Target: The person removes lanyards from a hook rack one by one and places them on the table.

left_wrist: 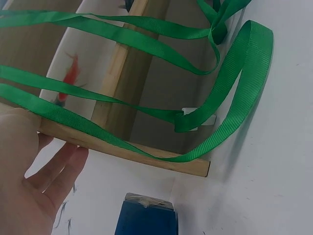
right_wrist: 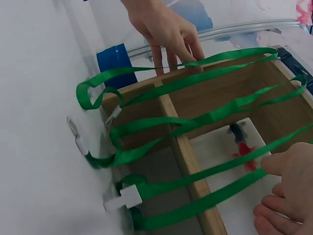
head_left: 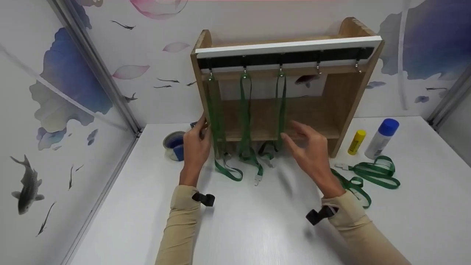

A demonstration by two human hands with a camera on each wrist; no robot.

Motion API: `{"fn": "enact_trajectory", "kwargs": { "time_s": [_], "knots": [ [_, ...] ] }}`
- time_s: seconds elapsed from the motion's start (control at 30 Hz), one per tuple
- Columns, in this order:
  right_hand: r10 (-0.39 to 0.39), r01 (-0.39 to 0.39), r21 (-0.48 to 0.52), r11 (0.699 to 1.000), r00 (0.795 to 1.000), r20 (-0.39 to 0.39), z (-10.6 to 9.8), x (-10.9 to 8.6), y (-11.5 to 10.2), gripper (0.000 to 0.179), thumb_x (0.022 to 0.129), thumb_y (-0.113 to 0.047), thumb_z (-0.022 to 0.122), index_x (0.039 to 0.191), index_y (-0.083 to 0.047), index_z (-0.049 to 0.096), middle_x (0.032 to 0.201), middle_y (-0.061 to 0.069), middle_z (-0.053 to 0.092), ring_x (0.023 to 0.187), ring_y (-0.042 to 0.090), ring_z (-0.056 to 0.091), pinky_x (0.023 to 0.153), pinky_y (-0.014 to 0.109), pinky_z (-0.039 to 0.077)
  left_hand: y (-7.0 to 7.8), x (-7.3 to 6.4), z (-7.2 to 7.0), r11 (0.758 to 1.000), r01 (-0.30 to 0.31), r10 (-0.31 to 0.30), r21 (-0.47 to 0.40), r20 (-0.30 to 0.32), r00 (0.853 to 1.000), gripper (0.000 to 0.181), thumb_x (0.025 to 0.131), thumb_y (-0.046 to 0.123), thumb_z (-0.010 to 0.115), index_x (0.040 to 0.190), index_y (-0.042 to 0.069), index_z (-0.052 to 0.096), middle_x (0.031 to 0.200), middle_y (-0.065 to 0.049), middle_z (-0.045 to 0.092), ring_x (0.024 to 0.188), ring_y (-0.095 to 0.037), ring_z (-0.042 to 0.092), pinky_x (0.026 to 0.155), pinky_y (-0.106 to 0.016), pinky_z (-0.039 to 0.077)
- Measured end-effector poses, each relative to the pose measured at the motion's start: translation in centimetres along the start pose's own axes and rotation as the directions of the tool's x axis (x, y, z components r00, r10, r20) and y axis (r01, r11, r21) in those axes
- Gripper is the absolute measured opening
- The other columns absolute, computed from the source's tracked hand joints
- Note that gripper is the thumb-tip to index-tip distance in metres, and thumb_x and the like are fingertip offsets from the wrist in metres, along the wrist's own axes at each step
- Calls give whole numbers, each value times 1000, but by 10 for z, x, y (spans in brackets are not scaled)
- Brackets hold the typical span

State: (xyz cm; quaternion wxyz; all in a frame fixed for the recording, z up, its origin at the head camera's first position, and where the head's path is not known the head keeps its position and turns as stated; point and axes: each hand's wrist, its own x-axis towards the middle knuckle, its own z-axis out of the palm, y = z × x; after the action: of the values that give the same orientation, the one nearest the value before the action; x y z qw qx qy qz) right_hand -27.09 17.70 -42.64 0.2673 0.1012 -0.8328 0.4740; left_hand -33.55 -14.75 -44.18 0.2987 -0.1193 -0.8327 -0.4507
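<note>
A wooden shelf (head_left: 301,110) stands against the wall, with metal hooks along its black top strip. Three green lanyards hang from the left hooks: one lanyard (head_left: 216,114) at the left side panel, a middle lanyard (head_left: 245,121) and a third lanyard (head_left: 282,99). My left hand (head_left: 197,145) grips the front edge of the left side panel (left_wrist: 146,159); in the right wrist view its fingers straddle that edge. Beside the third lanyard, my right hand (head_left: 311,151) is held with thumb and forefinger apart. Whether its fingertips touch the strap is unclear.
Two loose green lanyards, one nearer lanyard (head_left: 362,189) and another lanyard (head_left: 379,173), lie on the white table (head_left: 243,228) at right. Behind them stand a yellow glue stick (head_left: 357,142) and a blue-capped bottle (head_left: 382,138). A tape roll (head_left: 173,145) sits left of the shelf.
</note>
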Motion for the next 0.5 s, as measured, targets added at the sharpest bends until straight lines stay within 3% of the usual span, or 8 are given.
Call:
{"fn": "enact_trajectory", "kwargs": {
  "time_s": [0.23, 0.5],
  "knots": [
    [13, -15, -21, 1000, 997, -70, 28, 5, -19, 49, 98, -34, 84, 136, -5, 75, 133, 17, 77, 114, 34, 79, 99, 51, 64, -1, -1, 0, 1000, 19, -19, -11, -1, 1000, 50, 111, 25, 64, 160, 18, 55, 139, -8, 76, 114, -22, 78, 99, -40, 64],
    [-45, 32, -74, 997, 983, -178, 38, 6, -20, 26, 101, -21, 80, 120, -4, 83, 114, 14, 83, 99, 31, 83, 87, 46, 67, -1, 0, 0, 1000, 20, -20, 15, 0, 1000, 50, 111, 23, 64, 160, 19, 55, 138, -8, 76, 115, -22, 78, 98, -39, 65]
  ]
}}
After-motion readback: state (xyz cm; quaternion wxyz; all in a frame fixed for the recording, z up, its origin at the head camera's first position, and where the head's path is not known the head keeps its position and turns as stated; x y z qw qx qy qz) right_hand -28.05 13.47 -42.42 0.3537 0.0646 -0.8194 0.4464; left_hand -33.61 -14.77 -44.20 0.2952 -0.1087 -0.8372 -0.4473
